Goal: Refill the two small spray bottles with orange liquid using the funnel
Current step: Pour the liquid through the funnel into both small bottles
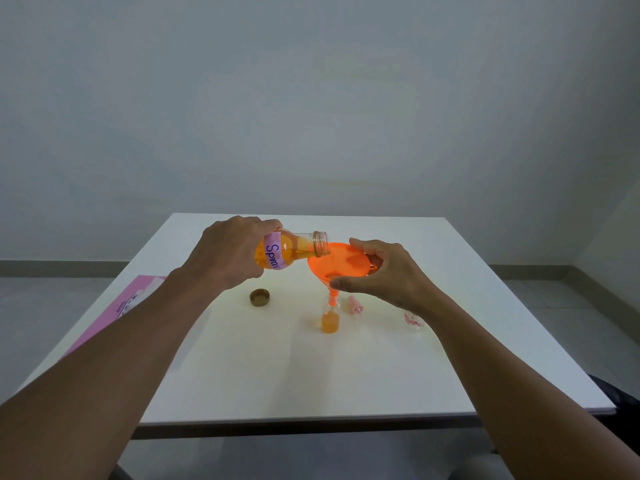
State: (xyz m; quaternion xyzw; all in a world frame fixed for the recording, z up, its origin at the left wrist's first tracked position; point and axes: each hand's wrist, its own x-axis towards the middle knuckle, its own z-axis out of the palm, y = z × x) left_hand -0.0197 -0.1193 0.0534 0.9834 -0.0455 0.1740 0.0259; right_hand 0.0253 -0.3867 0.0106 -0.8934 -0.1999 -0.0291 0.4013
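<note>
My left hand [230, 252] grips a clear bottle of orange liquid [292, 250] with a pink label, tilted on its side so its open mouth sits over the orange funnel [337, 266]. My right hand [379, 273] holds the funnel by its rim, thumb in front and fingers behind. The funnel's spout stands in the neck of a small clear spray bottle [330, 318], upright on the white table [242, 375] and partly filled with orange liquid. A pink spray cap [355, 304] lies just right of it. A second small bottle [412, 321] shows behind my right wrist, partly hidden.
A brown screw cap [259, 297] lies on the table left of the small bottle. A pink sheet or box [117, 311] sits at the table's left edge. A grey wall stands behind the table and its front edge is close to me.
</note>
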